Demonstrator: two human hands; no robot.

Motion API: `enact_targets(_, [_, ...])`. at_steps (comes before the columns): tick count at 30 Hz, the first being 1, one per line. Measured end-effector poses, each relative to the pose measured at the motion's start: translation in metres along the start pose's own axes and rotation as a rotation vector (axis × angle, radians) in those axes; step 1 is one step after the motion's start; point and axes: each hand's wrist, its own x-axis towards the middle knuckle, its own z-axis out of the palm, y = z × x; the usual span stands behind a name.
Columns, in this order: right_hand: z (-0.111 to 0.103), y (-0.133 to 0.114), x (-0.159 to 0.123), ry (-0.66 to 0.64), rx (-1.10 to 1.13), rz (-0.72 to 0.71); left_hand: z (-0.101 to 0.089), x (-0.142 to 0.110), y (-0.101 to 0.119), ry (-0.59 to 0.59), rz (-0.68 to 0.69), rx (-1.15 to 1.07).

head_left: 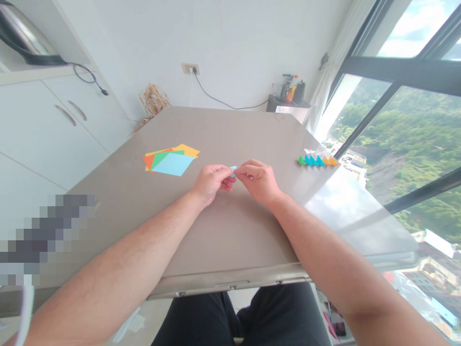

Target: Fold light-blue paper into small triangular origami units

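A person in dark trousers [194,319] sits at a grey-brown tabletop [230,235], bare forearms [126,252] stretched across it. Near the middle, the left hand [209,183] and the right hand [260,180] come together around a small light-blue paper piece [234,169]. The fingers of each hand are closed in a pinch on it, thumb against index, and largely cover it; its exact folds cannot be told. Beyond the left hand, loose coloured sheets [175,164] overlap in a fan, light blue uppermost, with green, orange and yellow beneath. Well apart to the right, small folded paper shapes [317,161] line up in green, blue and orange beside a window [406,72]. Past the tabletop stand dried stalks [154,99], a low cabinet [288,110] bearing bottles [291,92], and a white wall with an outlet [188,68].
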Motion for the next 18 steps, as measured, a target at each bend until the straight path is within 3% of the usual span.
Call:
enact_targets(3, [0.000,-0.001,0.002,0.028,0.124,0.073,-0.002,0.000,0.001,-0.009,0.014,-0.005])
enact_targets(10, [-0.006,-0.004,0.005,-0.003,0.418,0.448,0.000,0.000,0.003,-0.024,0.092,0.070])
enact_targets(18, [-0.011,-0.011,0.007,-0.073,0.484,0.557,-0.002,0.000,-0.003,-0.033,0.184,0.180])
